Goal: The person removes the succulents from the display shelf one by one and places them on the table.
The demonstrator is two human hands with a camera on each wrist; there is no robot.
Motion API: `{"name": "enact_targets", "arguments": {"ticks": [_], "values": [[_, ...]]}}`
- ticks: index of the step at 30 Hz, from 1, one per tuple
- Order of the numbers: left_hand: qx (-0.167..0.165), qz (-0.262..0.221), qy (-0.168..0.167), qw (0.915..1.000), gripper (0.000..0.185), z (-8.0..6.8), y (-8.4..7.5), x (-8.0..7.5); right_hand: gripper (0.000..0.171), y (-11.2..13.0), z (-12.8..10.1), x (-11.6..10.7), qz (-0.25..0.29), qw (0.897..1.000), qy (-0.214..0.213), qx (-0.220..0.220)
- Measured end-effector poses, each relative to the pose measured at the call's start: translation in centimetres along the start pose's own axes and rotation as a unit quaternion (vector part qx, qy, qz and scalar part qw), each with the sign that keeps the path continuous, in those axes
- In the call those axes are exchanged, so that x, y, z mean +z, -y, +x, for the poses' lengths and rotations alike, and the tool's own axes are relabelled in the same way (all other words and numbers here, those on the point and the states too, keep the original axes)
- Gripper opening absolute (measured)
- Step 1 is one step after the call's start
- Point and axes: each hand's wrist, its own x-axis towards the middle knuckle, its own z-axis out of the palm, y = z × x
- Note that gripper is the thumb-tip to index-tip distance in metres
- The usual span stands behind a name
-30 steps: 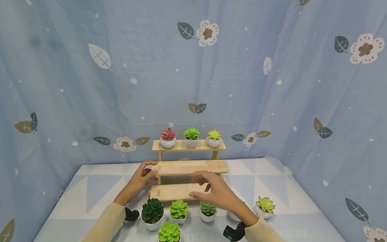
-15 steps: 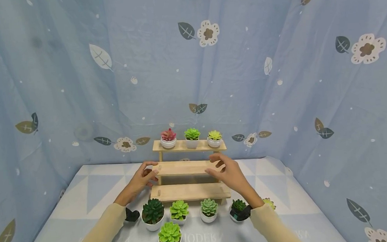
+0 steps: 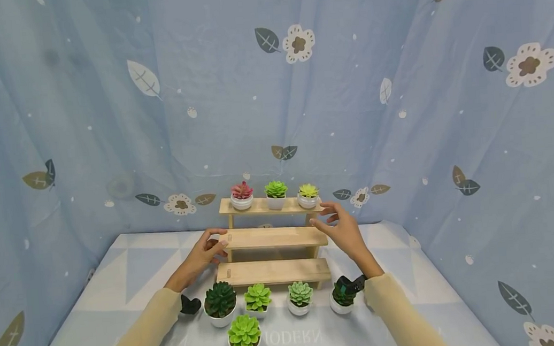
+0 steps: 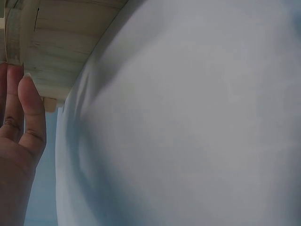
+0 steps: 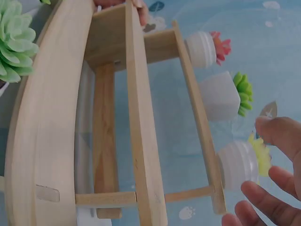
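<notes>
While the three-tier wooden stand is sitting at the back of the table with its long axis running left to right, both hands are flanking it. The left hand is gripping the middle shelf's left end. The right hand, fingers loosely spread and holding nothing, is hovering just off the right end, near the yellow-green succulent.
</notes>
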Motion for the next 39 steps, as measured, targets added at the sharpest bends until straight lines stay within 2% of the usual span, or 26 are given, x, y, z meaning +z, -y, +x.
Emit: {"name": "enact_targets", "arguments": {"ticks": [9, 14, 22, 32, 39], "values": [[-0.003, 0.005, -0.006, 1.0, 0.049, 0.3, 0.5, -0.1, 0.076, -1.3, 1.6, 0.0, 0.003, 0.999, -0.005, 0.05], [0.004, 0.006, -0.001, 1.0, 0.05, 0.3, 0.5, -0.1, 0.079, -1.6, 2.1, 0.1, 0.014, 0.998, -0.002, 0.065], [0.004, 0.005, -0.005, 1.0, 0.05, 0.2, 0.7, -0.1, 0.078, -1.9, 2.9, 0.5, 0.022, 0.997, 0.011, 0.068], [0.002, 0.001, -0.002, 1.0, 0.05, 0.2, 0.7, -0.1, 0.071, -1.5, 4.1, 1.2, 0.029, 0.998, 0.006, 0.06], [0.003, -0.003, 0.002, 1.0, 0.051, 0.2, 0.7, -0.1, 0.078, -1.3, 4.9, 1.4, 0.037, 0.997, 0.012, 0.063]]}}
